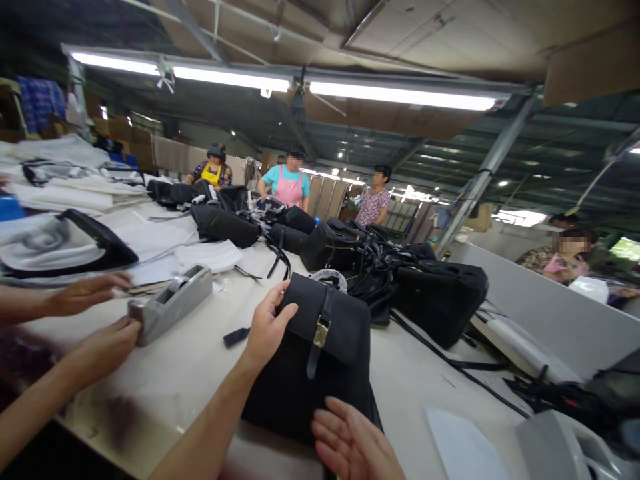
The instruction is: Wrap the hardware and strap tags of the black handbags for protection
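A black backpack (305,393) with a front flap and a gold buckle (321,331) lies before me on the white table. My left hand (269,327) grips the upper left edge of the flap, thumb on the front and fingers partly hidden along the side. Close to the backpack's lower right part, my right hand (350,437) is open with its fingers stretched out and nothing in it. A clear plastic-wrapped handle loop (330,277) shows behind the backpack's top. To the left, a short black strap end (236,337) rests on the table.
Another person's hands (103,347) are at a grey tape dispenser (175,303) on my left. Black bags (440,297) are piled behind the backpack. White paper (465,443) and a second grey dispenser (565,447) lie at the right. Several people stand farther off.
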`<state>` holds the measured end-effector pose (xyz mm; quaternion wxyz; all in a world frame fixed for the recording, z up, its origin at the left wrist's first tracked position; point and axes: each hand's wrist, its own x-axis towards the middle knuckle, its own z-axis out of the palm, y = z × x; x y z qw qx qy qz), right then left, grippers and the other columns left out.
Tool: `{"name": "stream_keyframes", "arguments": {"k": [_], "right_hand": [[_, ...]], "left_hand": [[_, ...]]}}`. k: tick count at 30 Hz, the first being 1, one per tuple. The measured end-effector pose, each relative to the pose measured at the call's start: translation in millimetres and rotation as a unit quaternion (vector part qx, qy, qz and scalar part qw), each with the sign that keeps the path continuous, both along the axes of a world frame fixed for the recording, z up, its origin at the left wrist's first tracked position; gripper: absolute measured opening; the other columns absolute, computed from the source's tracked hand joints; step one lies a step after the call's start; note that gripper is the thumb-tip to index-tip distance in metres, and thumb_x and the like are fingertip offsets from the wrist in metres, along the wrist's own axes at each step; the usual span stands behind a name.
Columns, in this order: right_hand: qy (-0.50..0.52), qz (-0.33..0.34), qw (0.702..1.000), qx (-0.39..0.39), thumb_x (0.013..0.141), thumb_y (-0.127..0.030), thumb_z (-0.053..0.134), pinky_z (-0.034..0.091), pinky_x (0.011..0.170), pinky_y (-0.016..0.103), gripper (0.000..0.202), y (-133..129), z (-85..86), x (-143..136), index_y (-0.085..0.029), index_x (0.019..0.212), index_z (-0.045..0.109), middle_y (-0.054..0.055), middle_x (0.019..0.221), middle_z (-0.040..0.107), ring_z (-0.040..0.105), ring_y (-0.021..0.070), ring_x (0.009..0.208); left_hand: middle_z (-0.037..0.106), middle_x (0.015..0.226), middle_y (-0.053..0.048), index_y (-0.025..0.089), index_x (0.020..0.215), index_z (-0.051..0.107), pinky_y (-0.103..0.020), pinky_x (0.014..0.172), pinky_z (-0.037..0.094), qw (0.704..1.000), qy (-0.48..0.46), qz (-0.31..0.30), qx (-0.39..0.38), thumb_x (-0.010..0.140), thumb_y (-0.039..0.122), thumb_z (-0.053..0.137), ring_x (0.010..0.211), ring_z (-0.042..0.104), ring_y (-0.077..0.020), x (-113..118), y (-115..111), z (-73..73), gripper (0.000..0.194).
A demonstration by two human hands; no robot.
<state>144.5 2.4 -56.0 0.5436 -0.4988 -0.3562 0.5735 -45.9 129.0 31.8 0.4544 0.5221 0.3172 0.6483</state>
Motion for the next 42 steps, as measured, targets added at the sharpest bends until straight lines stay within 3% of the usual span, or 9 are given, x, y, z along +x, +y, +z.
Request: {"name": "stream_keyframes", "arguments": {"k": [4, 8, 11, 15, 18, 21, 26, 32, 42], "right_hand": [[0.305, 0.006, 0.952, -0.004, 0.070, -0.062, 0.074, 0.056, 0.087, 0.035, 0.056, 37.2, 49.1, -29.1, -0.013, 0.098, 0.071, 0.014, 0.101, 0.076, 0.071, 0.0229, 0.096], [0.287, -0.090, 0.953, 0.031, 0.064, -0.030, 0.087, 0.060, 0.072, 0.029, 0.040, 63.1, 73.7, -42.4, -0.019, 0.098, 0.070, 0.003, 0.091, 0.078, 0.074, 0.0172, 0.076], [0.262, -0.113, 0.957, 0.057, 0.067, -0.028, 0.085, 0.062, 0.071, 0.030, 0.044, 63.8, 80.5, -50.2, -0.020, 0.106, 0.067, 0.002, 0.094, 0.078, 0.074, 0.0192, 0.079], [0.236, -0.121, 0.961, 0.076, 0.069, -0.032, 0.083, 0.063, 0.071, 0.035, 0.053, 53.9, 83.4, -56.8, -0.018, 0.117, 0.064, 0.005, 0.092, 0.078, 0.074, 0.0233, 0.081], [0.196, -0.136, 0.967, 0.090, 0.070, -0.035, 0.082, 0.063, 0.068, 0.034, 0.056, 47.3, 79.0, -58.0, -0.016, 0.119, 0.064, 0.008, 0.092, 0.078, 0.074, 0.0251, 0.081], [0.176, -0.135, 0.971, 0.091, 0.068, -0.039, 0.083, 0.062, 0.068, 0.034, 0.058, 43.1, 69.8, -55.4, -0.015, 0.117, 0.066, 0.010, 0.092, 0.078, 0.074, 0.0262, 0.081], [0.181, -0.098, 0.975, 0.086, 0.068, -0.043, 0.083, 0.062, 0.074, 0.042, 0.058, 39.3, 61.5, -47.6, -0.014, 0.115, 0.067, 0.011, 0.092, 0.078, 0.074, 0.0281, 0.080], [0.200, -0.070, 0.974, 0.073, 0.070, -0.042, 0.082, 0.062, 0.073, 0.041, 0.044, 38.3, 61.4, -42.7, -0.014, 0.103, 0.072, 0.011, 0.093, 0.078, 0.074, 0.0267, 0.082], [0.243, -0.053, 0.966, 0.072, 0.072, -0.041, 0.081, 0.061, 0.071, 0.041, 0.045, 42.8, 61.6, -45.8, -0.017, 0.109, 0.068, 0.009, 0.095, 0.078, 0.075, 0.0286, 0.084]], "left_hand": [[0.070, 0.108, -0.009, 0.015, 0.137, 0.046, -0.036, 0.086, 0.052, 0.999, 0.000, -0.033, -0.013, 0.080, 0.034, 0.062, 0.097, 0.066, -0.0255, -5.8, -10.9, 0.6, 0.062], [0.063, 0.112, -0.010, 0.020, 0.132, 0.055, -0.040, 0.096, 0.047, 0.974, 0.172, 0.127, 0.072, 0.082, 0.023, 0.056, 0.106, 0.059, -0.0263, -11.3, -22.2, -0.8, 0.050], [0.058, 0.102, -0.010, 0.021, 0.116, 0.063, -0.039, 0.091, 0.047, 0.922, 0.264, 0.239, 0.155, 0.086, 0.018, 0.049, 0.098, 0.057, -0.0242, -11.2, -38.6, 2.0, 0.034], [0.056, 0.080, -0.004, 0.023, 0.079, 0.054, -0.033, 0.070, 0.044, 0.914, 0.358, 0.135, 0.134, 0.086, 0.030, 0.059, 0.076, 0.055, -0.0206, -0.4, -57.0, 6.9, 0.010], [0.054, 0.077, -0.001, 0.024, 0.074, 0.043, -0.031, 0.059, 0.035, 0.897, 0.424, 0.116, 0.034, 0.061, 0.045, 0.081, 0.068, 0.051, -0.0196, 9.8, -56.6, 7.8, 0.045], [0.051, 0.068, 0.002, 0.024, 0.067, 0.042, -0.029, 0.054, 0.024, 0.886, 0.449, 0.114, -0.015, 0.049, 0.050, 0.085, 0.059, 0.045, -0.0160, 13.1, -50.7, 10.0, 0.054], [0.046, 0.053, 0.006, 0.021, 0.057, 0.047, -0.026, 0.047, 0.019, 0.912, 0.407, 0.007, -0.039, 0.055, 0.041, 0.082, 0.048, 0.039, -0.0105, 4.8, -48.3, 21.3, 0.041], [0.050, 0.049, 0.007, 0.020, 0.056, 0.043, -0.019, 0.038, 0.031, 0.931, 0.290, -0.174, -0.140, 0.063, 0.030, 0.073, 0.040, 0.049, -0.0100, -2.2, -41.8, 19.1, 0.032], [0.059, 0.059, 0.004, 0.020, 0.069, 0.046, -0.017, 0.039, 0.042, 0.934, 0.186, -0.271, -0.138, 0.067, 0.032, 0.069, 0.044, 0.051, -0.0084, -7.0, -25.7, 5.7, 0.026]]}}
